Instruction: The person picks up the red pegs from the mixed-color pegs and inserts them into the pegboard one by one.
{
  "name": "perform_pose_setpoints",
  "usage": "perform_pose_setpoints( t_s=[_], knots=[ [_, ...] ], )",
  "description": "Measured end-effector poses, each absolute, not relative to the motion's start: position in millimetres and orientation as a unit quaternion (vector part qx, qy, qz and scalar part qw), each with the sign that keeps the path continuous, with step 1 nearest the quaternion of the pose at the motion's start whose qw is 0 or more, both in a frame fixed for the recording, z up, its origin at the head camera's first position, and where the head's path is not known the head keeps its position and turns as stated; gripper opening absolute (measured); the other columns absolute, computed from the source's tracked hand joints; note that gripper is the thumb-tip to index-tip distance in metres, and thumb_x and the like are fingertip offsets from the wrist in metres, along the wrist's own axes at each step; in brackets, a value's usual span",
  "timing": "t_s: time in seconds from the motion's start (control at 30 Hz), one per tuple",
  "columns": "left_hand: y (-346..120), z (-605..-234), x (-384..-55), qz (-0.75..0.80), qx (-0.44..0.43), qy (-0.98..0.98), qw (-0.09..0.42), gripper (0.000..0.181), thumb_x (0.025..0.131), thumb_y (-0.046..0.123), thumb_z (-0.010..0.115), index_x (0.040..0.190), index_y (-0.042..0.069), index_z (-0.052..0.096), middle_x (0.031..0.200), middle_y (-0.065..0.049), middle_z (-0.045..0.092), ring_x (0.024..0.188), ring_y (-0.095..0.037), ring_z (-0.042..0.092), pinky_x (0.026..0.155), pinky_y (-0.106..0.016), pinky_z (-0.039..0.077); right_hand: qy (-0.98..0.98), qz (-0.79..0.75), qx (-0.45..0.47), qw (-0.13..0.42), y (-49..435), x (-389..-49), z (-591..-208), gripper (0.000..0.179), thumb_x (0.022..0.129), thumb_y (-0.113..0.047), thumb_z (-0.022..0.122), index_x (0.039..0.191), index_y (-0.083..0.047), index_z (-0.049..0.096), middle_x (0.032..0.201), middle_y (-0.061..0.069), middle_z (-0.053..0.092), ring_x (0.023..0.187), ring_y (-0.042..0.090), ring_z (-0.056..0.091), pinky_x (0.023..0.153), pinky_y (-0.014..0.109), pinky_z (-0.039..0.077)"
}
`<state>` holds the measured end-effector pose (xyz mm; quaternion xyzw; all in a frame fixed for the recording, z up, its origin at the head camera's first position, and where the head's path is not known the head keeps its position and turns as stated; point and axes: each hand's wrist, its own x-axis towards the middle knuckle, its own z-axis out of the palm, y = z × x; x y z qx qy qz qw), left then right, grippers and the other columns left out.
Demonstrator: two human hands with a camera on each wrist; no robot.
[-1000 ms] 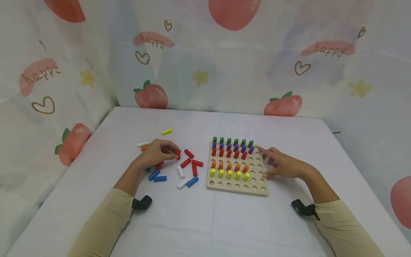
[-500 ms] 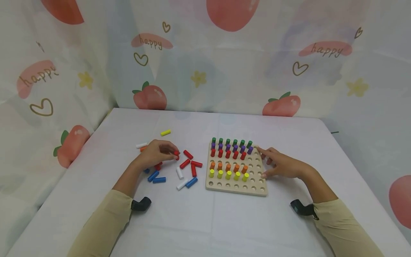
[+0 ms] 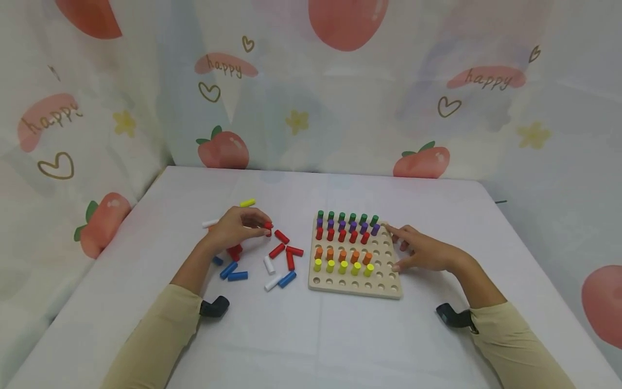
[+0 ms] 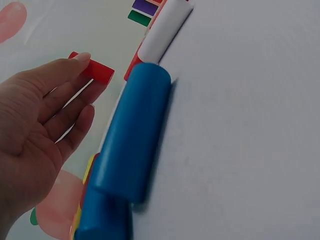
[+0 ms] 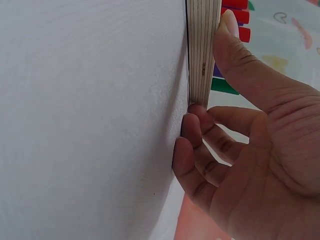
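Note:
In the head view, my left hand (image 3: pixel 232 227) pinches a red peg (image 3: pixel 268 226) between thumb and fingertips, just above the table. The left wrist view shows that red peg (image 4: pixel 101 73) with the thumb lying on it and the other fingers loosely bent. A wooden pegboard (image 3: pixel 359 292) lies to the right, with rows of green, purple, red, orange and yellow pegs upright in its holes. My right hand (image 3: pixel 430 249) rests at its right edge. From the right wrist, the thumb (image 5: pixel 232 47) touches the board's top edge while the loosely bent fingers stay beside its side.
Loose red pegs (image 3: pixel 282 236) lie between the left hand and the board. Blue pegs (image 3: pixel 238 276) and white pegs (image 3: pixel 269 265) are scattered nearer the front. A yellow peg (image 3: pixel 248 203) lies behind the left hand. A patterned cloth (image 3: pixel 340 108) backs the white table.
The left hand has lifted the red peg slightly from the table. My right hand keeps its place at the board's edge. The head view has shifted a little.

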<state>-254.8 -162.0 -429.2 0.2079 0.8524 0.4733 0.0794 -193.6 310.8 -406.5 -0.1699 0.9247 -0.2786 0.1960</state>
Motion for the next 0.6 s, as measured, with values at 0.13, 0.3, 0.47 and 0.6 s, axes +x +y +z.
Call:
perform_pose_setpoints(
  t_s=[0.13, 0.3, 0.47, 0.6],
  knots=[
    [-157.0, -426.8, -255.4, 0.472, 0.217, 0.851, 0.071, 0.022, 0.091, 0.019, 0.083, 0.112, 0.017, 0.076, 0.105, 0.003, 0.074, 0.102, -0.019, 0.069, 0.092, -0.039, 0.057, 0.927, -0.273, -0.171, 0.194, 310.8, -192.8, -406.7, 0.106, 0.085, -0.035, 0.086, 0.163, -0.001, 0.023, 0.128, 0.013, 0.046, 0.107, 0.028, 0.047, 0.085, 0.038, 0.052],
    [-153.6, -425.2, -256.1, 0.480, 0.221, 0.847, 0.057, 0.022, 0.091, 0.019, 0.083, 0.112, 0.018, 0.076, 0.105, 0.003, 0.074, 0.102, -0.019, 0.069, 0.093, -0.040, 0.056, 0.927, -0.269, -0.175, 0.192, 311.4, -192.6, -406.8, 0.105, 0.086, -0.035, 0.086, 0.163, -0.001, 0.023, 0.129, 0.013, 0.046, 0.108, 0.028, 0.047, 0.086, 0.038, 0.052],
    [-149.9, -423.4, -255.0, 0.489, 0.228, 0.840, 0.051, 0.023, 0.091, 0.019, 0.083, 0.113, 0.016, 0.076, 0.105, 0.002, 0.074, 0.102, -0.020, 0.069, 0.093, -0.041, 0.056, 0.927, -0.271, -0.173, 0.195, 311.7, -193.2, -407.1, 0.106, 0.085, -0.035, 0.086, 0.163, -0.001, 0.023, 0.129, 0.013, 0.045, 0.108, 0.028, 0.047, 0.087, 0.039, 0.051],
    [-143.8, -421.5, -255.0, 0.482, 0.235, 0.843, 0.044, 0.021, 0.092, 0.019, 0.082, 0.112, 0.017, 0.076, 0.104, 0.003, 0.074, 0.101, -0.018, 0.068, 0.093, -0.040, 0.056, 0.925, -0.276, -0.170, 0.196, 312.0, -193.3, -407.6, 0.106, 0.085, -0.036, 0.086, 0.163, -0.002, 0.023, 0.128, 0.013, 0.045, 0.108, 0.028, 0.047, 0.087, 0.039, 0.052]
  ],
)
